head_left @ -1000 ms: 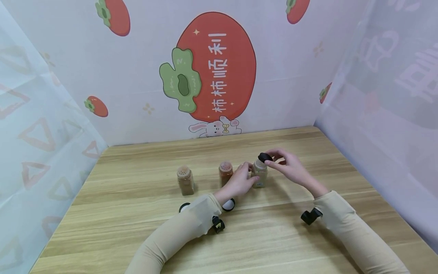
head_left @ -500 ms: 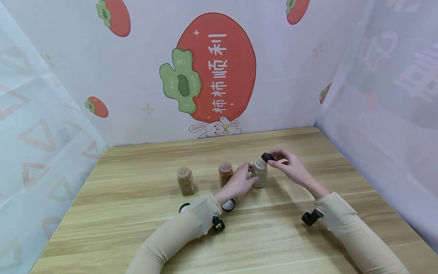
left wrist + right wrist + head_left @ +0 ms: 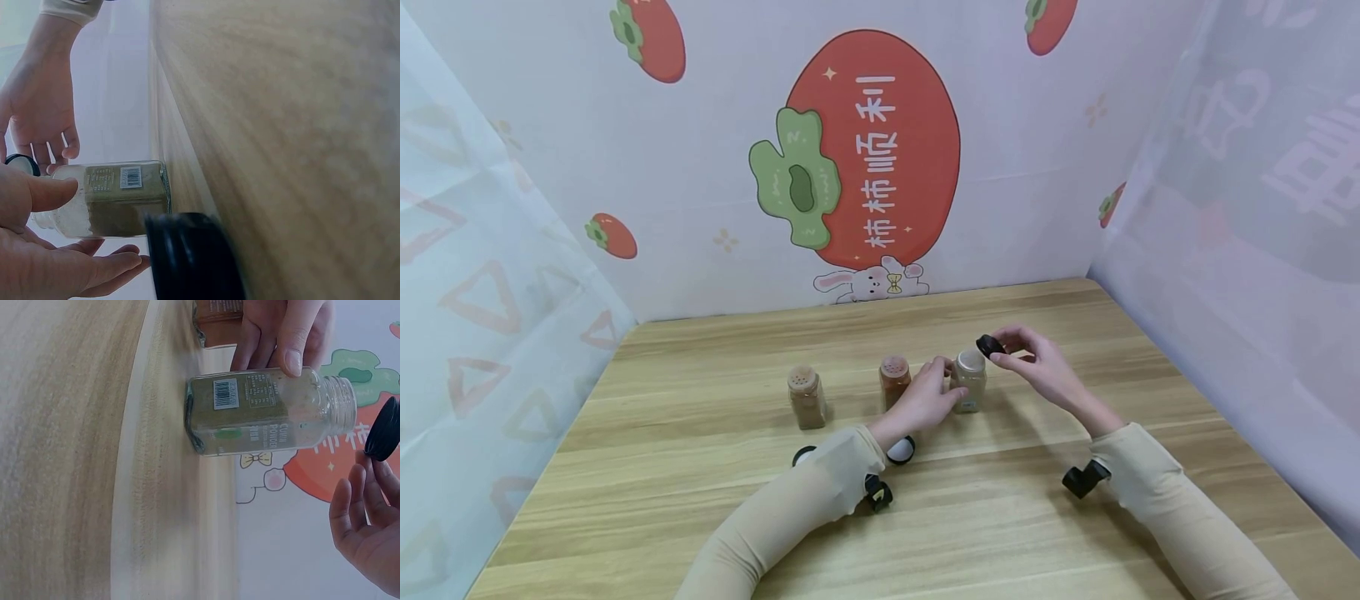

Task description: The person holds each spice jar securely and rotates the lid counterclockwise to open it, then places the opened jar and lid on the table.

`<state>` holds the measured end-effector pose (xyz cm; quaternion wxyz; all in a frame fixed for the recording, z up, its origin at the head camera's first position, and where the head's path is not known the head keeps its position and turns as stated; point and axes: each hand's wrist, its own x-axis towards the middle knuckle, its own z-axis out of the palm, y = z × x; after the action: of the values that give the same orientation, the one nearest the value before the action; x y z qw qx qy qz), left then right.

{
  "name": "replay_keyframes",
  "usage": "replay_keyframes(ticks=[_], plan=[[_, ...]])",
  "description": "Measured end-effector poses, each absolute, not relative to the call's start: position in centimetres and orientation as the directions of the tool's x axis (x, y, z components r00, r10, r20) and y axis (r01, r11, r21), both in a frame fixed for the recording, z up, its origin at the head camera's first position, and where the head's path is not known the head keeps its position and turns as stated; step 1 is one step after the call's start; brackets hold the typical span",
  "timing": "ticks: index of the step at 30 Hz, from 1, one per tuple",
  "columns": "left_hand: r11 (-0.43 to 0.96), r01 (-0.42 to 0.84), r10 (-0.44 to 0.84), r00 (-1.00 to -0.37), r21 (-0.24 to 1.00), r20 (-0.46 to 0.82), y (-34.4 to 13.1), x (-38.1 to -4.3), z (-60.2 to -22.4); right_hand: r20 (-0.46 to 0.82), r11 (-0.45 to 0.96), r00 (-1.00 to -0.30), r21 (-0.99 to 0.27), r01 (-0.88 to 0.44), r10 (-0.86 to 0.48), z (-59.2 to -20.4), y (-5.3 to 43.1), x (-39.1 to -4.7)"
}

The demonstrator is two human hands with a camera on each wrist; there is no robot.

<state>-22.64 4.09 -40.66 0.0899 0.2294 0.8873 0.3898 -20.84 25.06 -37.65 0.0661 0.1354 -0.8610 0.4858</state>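
My left hand (image 3: 922,398) holds a clear glass spice jar (image 3: 972,387) upright on the table, thumb on one side and fingers on the other. The jar's label (image 3: 256,400) reads cumin powder, and greenish-brown powder fills its lower part. Just above and right of the jar's open mouth, my right hand (image 3: 1037,367) pinches a round black lid (image 3: 989,346) between thumb and fingers. In the right wrist view a gap shows between the lid (image 3: 382,431) and the threaded neck (image 3: 342,405).
A jar with reddish powder (image 3: 895,379) stands left of the held one, partly behind my left hand. Farther left is a jar of brown powder (image 3: 807,404); both have perforated tops. Two black lids lie nearer me, one (image 3: 901,450) by my left wrist, another (image 3: 803,454) partly behind the sleeve.
The black lid in my right hand has moved slightly right and away from the jar's mouth, leaving it uncovered. My left hand and the jar have stayed in place.
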Motion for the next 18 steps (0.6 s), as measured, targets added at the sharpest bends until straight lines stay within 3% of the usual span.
replay_keyframes(ticks=[18], plan=[[0.589,0.324,0.476,-0.879,0.740,0.005,4.19,-22.67,-40.71,0.251,0.410,-0.951,-0.860,-0.304,-0.179,-37.82,25.65,-20.30]])
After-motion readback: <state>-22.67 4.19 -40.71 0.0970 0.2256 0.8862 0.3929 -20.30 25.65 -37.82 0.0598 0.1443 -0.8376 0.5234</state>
